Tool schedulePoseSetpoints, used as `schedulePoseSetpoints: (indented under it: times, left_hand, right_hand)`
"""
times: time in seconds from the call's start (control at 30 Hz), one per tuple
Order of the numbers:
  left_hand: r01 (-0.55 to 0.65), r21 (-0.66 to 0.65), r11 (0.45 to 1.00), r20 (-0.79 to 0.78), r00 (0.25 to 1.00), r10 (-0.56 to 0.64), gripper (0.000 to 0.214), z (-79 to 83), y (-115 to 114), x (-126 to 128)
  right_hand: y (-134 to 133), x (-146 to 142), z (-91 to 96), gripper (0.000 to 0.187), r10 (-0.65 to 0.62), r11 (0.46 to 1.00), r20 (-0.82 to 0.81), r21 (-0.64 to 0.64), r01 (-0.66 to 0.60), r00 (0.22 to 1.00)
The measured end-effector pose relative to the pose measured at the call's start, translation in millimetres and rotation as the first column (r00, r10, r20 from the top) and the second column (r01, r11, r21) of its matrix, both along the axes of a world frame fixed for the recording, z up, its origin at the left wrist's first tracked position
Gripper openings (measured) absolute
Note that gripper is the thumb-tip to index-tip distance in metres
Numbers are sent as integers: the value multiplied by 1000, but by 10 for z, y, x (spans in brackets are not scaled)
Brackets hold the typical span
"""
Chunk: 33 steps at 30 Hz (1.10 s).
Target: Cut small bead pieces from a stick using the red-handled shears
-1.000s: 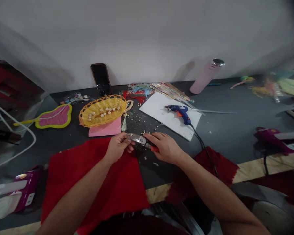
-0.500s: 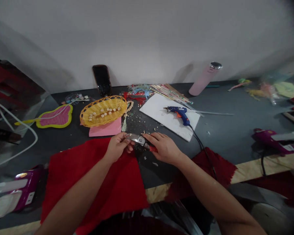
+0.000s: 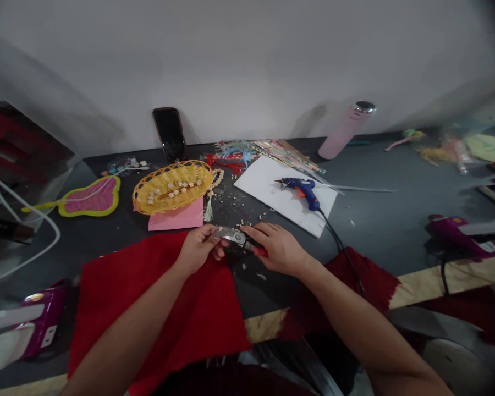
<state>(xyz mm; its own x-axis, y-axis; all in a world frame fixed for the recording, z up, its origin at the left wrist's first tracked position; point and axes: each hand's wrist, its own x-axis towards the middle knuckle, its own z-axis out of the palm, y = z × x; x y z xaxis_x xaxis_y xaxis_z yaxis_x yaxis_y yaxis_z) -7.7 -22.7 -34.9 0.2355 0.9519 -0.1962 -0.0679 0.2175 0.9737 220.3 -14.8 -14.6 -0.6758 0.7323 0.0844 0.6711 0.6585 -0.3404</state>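
My right hand (image 3: 278,247) is wrapped round the red handles of a pair of pruning shears (image 3: 235,236), whose metal blades point left. Close against the blade end, my left hand (image 3: 200,245) is closed in a pinch; what its fingers hold is too small and hidden to make out. Beneath my left forearm a red cloth (image 3: 148,275) lies on the dark table. Small pale bits (image 3: 247,208) are scattered on the table just beyond the shears. Several pale little pieces rest in a yellow woven basket (image 3: 169,203), which sits partly on a pink pad (image 3: 177,219).
A blue glue gun (image 3: 303,190) lies on a white board (image 3: 256,179), its cord running toward the front edge. A phone (image 3: 170,133) and a pink bottle (image 3: 344,132) stand by the wall. Purple devices are at far left (image 3: 45,316) and right (image 3: 462,234). A pink-and-yellow fan (image 3: 93,197) lies left.
Both hands and the shears keep nearly the same pose. The whole view has shifted very slightly.
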Motion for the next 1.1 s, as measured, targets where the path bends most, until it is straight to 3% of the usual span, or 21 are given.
schedulePoseSetpoints:
  times: [0.27, 0.7, 1.1]
  left_hand:
    - [-8, 4, 1000, 8, 1000, 8, 15, 14, -27, 5]
    - [-91, 15, 996, 117, 989, 89, 20, 0, -10, 41]
    - [-139, -34, 990, 67, 988, 142, 16, -33, 13, 36]
  right_hand:
    - [-86, -52, 72, 50, -61, 998, 20, -15, 61, 998]
    - [-19, -40, 0, 61, -61, 998, -31, 3, 61, 998]
    - [6, -2, -22, 65, -36, 999, -10, 3, 36, 999]
